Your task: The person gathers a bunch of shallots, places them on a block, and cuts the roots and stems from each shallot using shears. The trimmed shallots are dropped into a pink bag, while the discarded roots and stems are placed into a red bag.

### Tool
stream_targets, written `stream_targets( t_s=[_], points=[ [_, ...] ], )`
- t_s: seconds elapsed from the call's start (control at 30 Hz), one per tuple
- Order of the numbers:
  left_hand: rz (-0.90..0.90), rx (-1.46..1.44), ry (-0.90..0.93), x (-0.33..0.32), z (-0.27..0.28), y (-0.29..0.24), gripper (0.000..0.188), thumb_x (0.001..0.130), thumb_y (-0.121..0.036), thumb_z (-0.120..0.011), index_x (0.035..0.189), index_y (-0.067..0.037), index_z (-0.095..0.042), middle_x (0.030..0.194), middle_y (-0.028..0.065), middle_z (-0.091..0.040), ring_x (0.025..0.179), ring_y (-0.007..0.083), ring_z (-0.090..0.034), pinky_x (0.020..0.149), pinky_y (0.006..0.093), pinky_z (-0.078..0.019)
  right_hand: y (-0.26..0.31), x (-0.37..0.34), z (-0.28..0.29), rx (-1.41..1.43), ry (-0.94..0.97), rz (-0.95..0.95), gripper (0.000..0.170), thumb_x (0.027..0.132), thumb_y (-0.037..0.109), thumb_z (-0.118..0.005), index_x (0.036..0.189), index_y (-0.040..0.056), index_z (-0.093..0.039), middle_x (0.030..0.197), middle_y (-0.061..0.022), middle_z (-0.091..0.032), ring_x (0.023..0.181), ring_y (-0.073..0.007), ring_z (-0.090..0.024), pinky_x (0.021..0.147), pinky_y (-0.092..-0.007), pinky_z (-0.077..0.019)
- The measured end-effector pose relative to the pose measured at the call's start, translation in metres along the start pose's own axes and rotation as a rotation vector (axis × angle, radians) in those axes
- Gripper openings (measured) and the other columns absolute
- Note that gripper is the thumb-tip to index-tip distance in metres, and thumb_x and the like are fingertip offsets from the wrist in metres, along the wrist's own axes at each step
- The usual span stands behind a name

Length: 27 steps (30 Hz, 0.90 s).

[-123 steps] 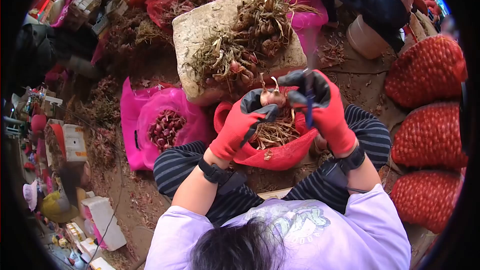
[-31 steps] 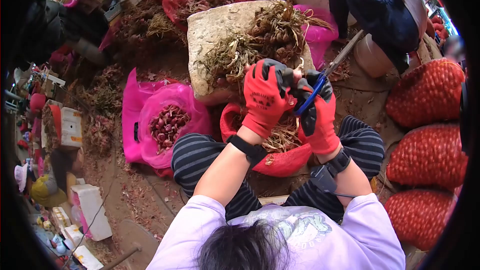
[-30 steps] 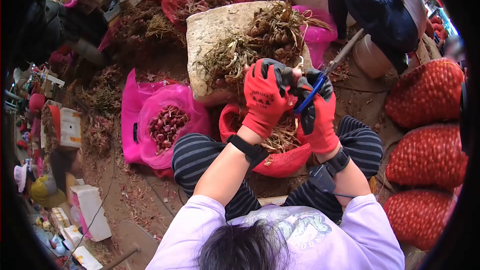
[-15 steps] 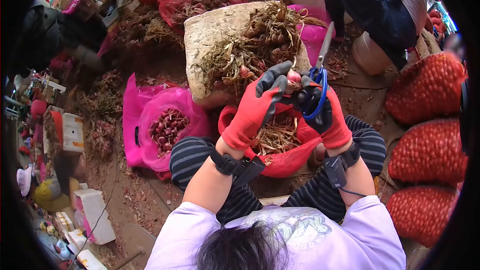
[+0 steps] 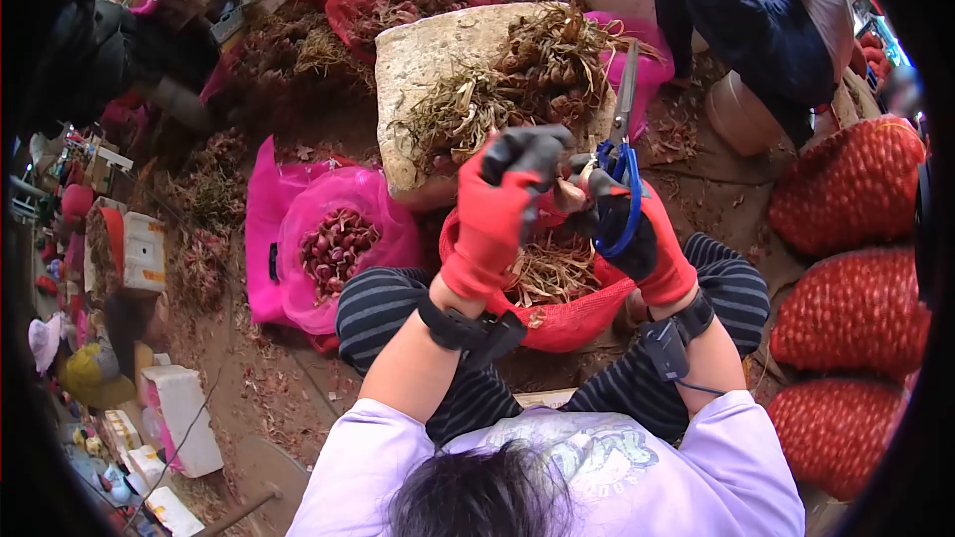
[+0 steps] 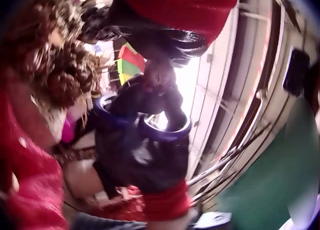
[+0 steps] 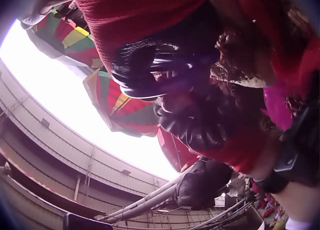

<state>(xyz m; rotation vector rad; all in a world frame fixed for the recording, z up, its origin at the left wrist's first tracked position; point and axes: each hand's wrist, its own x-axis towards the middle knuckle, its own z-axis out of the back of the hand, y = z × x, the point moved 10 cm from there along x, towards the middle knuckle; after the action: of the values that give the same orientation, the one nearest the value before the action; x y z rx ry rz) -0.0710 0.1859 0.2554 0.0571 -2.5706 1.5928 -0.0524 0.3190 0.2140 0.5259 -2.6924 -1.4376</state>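
Note:
Blue-handled scissors (image 5: 622,179) are in the right hand (image 5: 642,239), blades pointing up and away. A shallot (image 5: 570,196) shows between the two hands, beside the right thumb. The blurred left hand (image 5: 497,209) has its gloved fingers curled close to the shallot. In the left wrist view the shallot (image 6: 160,76) lies between the left hand's dark fingers (image 6: 182,50) and the right hand (image 6: 142,150), which has the scissor loops (image 6: 167,135) around its fingers. The right wrist view shows the left hand (image 7: 200,130) against the right; the exact grip is partly hidden.
A pale block (image 5: 418,70) bears dried shallot bunches (image 5: 552,60). Below the hands is a red mesh bag (image 5: 577,323) with dry stalks. A pink bag (image 5: 264,239) of shallots lies left; full red sacks (image 5: 846,313) stand right. Another person (image 5: 756,30) sits at upper right.
Since half a second ago, the left hand has shifted slightly left and its fingers have curled more. The shallot is lower between the hands, and the scissors point more upright.

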Motion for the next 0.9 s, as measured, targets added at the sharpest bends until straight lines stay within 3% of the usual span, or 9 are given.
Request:
stream_targets(
  t_s=[0.07,0.2,0.43,0.53,0.57,0.67,0.7,0.77,0.9],
  points=[
    [0.069,-0.419,-0.176,0.006,0.023,0.015,0.018,0.089,-0.006,-0.054,0.105,-0.001,-0.061,0.085,0.0004,-0.063,0.073,0.01,-0.059,0.067,0.0219,-0.0479,-0.005,0.0,-0.001,0.134,0.019,-0.035,0.035,0.091,0.022,-0.056,0.118,0.0006,-0.048,0.09,-0.0045,-0.059,0.075,-0.0153,-0.06,0.069,-0.0298,-0.0513],
    [0.343,-0.123,0.062,0.003,0.018,0.057,0.024,0.091,-0.02,-0.055,0.107,-0.002,-0.059,0.08,-0.0033,-0.06,0.068,0.0049,-0.054,0.059,0.0194,-0.0435,-0.003,0.004,0.007,0.306,0.103,0.013,0.021,0.093,0.023,-0.052,0.105,0.0059,-0.048,0.09,-0.0022,-0.052,0.075,-0.0124,-0.054,0.075,-0.0297,-0.0458],
    [0.22,0.094,0.128,-0.001,0.006,0.038,0.009,0.083,-0.007,-0.065,0.085,0.0,-0.063,0.08,-0.0009,-0.062,0.069,0.003,-0.052,0.06,0.0195,-0.0429,0.0,0.002,0.016,0.057,0.059,0.12,0.032,0.093,0.025,-0.05,0.116,0.003,-0.049,0.104,-0.0079,-0.055,0.088,-0.0191,-0.059,0.08,-0.0352,-0.0514],
    [-0.029,0.268,0.103,-0.008,-0.012,0.008,0.006,0.078,-0.003,-0.065,0.083,-0.001,-0.062,0.078,0.003,-0.063,0.066,0.0102,-0.056,0.06,0.0237,-0.0451,-0.004,0.004,0.031,0.229,-0.019,0.126,0.037,0.092,0.026,-0.052,0.121,0.0025,-0.049,0.11,-0.01,-0.055,0.092,-0.0214,-0.06,0.08,-0.0368,-0.0523],
    [-0.44,0.674,0.168,-0.015,-0.024,-0.016,0.014,0.071,0.001,-0.064,0.084,-0.003,-0.061,0.076,0.0085,-0.061,0.067,0.0233,-0.059,0.063,0.0301,-0.0477,-0.005,0.005,0.042,0.271,-0.055,0.167,0.037,0.092,0.026,-0.052,0.121,0.0028,-0.049,0.111,-0.0101,-0.055,0.092,-0.0215,-0.06,0.079,-0.0368,-0.0525],
    [-0.585,1.004,0.209,-0.04,-0.054,-0.014,0.036,0.059,0.006,-0.065,0.093,-0.005,-0.059,0.078,0.013,-0.058,0.075,0.0299,-0.058,0.071,0.0305,-0.0469,-0.007,0.008,0.054,0.273,0.006,0.138,0.035,0.092,0.024,-0.052,0.121,0.0049,-0.049,0.104,-0.0087,-0.058,0.086,-0.022,-0.062,0.075,-0.0357,-0.0526],
    [-0.57,1.037,0.259,-0.04,-0.056,-0.011,0.035,0.066,0.006,-0.066,0.098,-0.003,-0.056,0.084,0.0096,-0.06,0.075,0.0227,-0.06,0.067,0.0284,-0.0471,-0.005,0.008,0.048,0.32,0.032,0.099,0.033,0.092,0.023,-0.052,0.121,0.0058,-0.05,0.1,-0.008,-0.059,0.083,-0.022,-0.062,0.074,-0.035,-0.0525],
    [-0.256,0.708,0.232,-0.02,-0.026,0.02,0.04,0.064,-0.004,-0.071,0.103,-0.004,-0.057,0.096,0.0133,-0.057,0.083,0.0293,-0.059,0.073,0.0344,-0.0474,-0.001,0.006,0.044,0.4,0.056,0.126,0.032,0.092,0.021,-0.052,0.121,0.0069,-0.05,0.095,-0.0073,-0.061,0.078,-0.0223,-0.063,0.072,-0.0339,-0.0522],
    [-0.22,0.412,0.111,-0.011,-0.019,0.011,0.044,0.065,-0.007,-0.074,0.107,-0.004,-0.058,0.099,0.0137,-0.057,0.087,0.0309,-0.06,0.074,0.0349,-0.0486,-0.006,0.007,0.059,0.144,-0.018,0.231,0.032,0.091,0.02,-0.053,0.119,0.0042,-0.051,0.095,-0.0082,-0.061,0.082,-0.0213,-0.064,0.075,-0.0345,-0.0523]
  ],
)
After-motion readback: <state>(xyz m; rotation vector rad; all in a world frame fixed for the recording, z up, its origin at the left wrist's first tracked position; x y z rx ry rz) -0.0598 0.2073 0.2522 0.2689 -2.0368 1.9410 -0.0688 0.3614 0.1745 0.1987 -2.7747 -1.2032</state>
